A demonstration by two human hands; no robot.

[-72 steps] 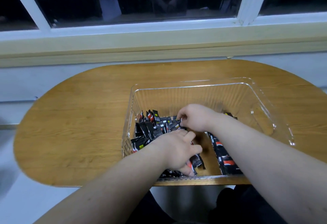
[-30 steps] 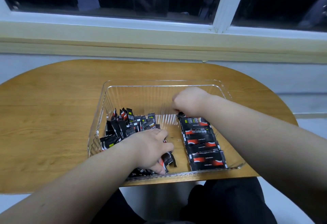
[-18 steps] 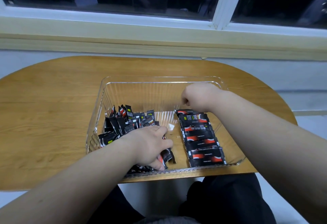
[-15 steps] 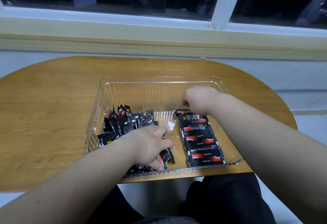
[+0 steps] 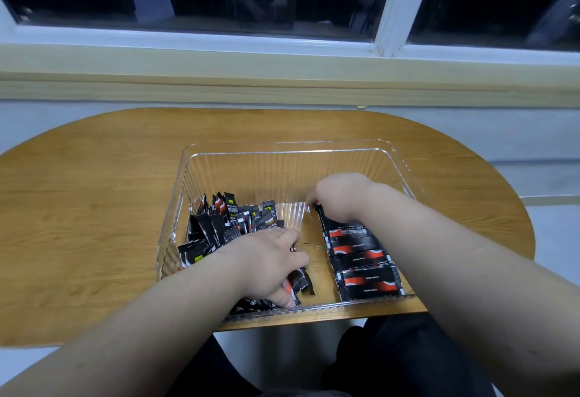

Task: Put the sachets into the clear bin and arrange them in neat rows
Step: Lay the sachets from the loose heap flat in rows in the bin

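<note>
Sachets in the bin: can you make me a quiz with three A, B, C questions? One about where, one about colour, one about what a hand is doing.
1. Where in the bin is the neat row? A) left side B) right side C) along the far wall
2. What colour are the sachets? A) black and red B) all yellow C) blue and white
3. What is the left hand doing? A) waving in the air B) lying flat on the table C) gripping sachets
Answers: 1 B, the row lies by the right wall. 2 A, the packs are black with red marks. 3 C, its fingers curl round sachets near the front wall.
</note>
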